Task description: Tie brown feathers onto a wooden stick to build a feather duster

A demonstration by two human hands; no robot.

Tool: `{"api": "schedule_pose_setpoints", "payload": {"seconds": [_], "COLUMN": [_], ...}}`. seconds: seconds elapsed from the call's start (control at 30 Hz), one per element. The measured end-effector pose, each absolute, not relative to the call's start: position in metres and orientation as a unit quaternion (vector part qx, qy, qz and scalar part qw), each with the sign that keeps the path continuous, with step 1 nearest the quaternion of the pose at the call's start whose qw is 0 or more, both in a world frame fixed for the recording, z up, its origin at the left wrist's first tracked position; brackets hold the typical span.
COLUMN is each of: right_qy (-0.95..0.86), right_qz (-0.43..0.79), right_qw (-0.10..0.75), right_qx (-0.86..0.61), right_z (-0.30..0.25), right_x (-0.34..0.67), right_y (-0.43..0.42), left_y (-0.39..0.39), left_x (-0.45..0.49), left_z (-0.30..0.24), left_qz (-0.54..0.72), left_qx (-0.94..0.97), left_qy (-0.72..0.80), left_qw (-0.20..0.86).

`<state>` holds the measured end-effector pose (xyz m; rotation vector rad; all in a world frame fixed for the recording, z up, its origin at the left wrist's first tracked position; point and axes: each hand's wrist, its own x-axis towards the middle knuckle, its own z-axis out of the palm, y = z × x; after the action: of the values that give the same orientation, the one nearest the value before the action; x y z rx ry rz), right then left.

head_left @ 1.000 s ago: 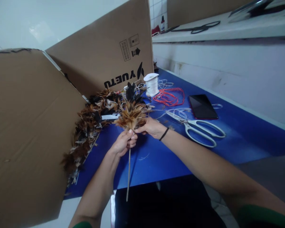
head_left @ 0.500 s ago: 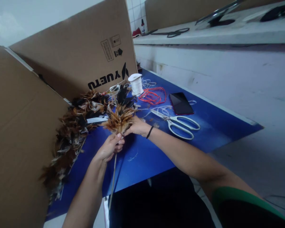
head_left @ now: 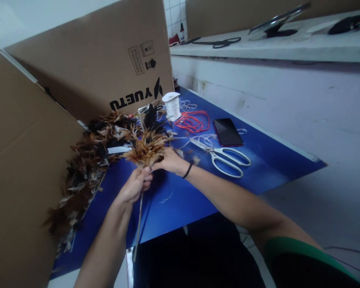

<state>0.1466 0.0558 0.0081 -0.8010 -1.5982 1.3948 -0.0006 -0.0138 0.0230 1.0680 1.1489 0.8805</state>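
A bundle of brown and black feathers (head_left: 145,149) is held over the blue tabletop (head_left: 180,208), its tips fanning away from me. My left hand (head_left: 137,182) is closed round its base, where a thin light stick (head_left: 139,228) runs down past the table's front edge. From the right, my right hand (head_left: 167,161) closes on the lower side of the same bundle, with its fingertips partly hidden by feathers. The hands almost touch at the base. Behind and left lies a long heap of loose feathers (head_left: 84,176), with a white strip (head_left: 119,149) near the bundle.
To the right lie silver scissors (head_left: 228,158), a dark phone (head_left: 228,132), red cord (head_left: 193,122) and clear ribbon. A white spool (head_left: 172,106) stands behind them. Cardboard panels (head_left: 93,60) wall off the left and back. A white ledge (head_left: 276,48) runs along the right.
The view has shifted slightly. Both hands and the feather bundle sit a little further left, with the grip on the base unchanged.
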Motion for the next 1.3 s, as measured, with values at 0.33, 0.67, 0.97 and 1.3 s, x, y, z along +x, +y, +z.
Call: {"api": "schedule_pose_setpoints", "payload": {"seconds": [0.33, 0.67, 0.97, 1.3], "right_qy": [-0.741, -0.763, -0.725, -0.637], "right_qz": [0.166, 0.065, 0.266, 0.397], "right_qw": [0.310, 0.095, 0.278, 0.553], "right_qx": [-0.572, -0.636, -0.571, -0.362], "right_z": [0.016, 0.009, 0.065, 0.120], "right_x": [0.203, 0.207, 0.223, 0.223], "right_y": [0.114, 0.150, 0.155, 0.118], "left_y": [-0.012, -0.003, -0.003, 0.002], "left_x": [-0.017, -0.024, -0.024, -0.034], "left_z": [0.044, 0.039, 0.039, 0.042], "left_qz": [0.552, 0.594, 0.606, 0.666], "left_qx": [0.385, 0.335, 0.339, 0.300], "left_qy": [0.389, 0.346, 0.330, 0.293], "left_qw": [0.629, 0.644, 0.640, 0.617]}}
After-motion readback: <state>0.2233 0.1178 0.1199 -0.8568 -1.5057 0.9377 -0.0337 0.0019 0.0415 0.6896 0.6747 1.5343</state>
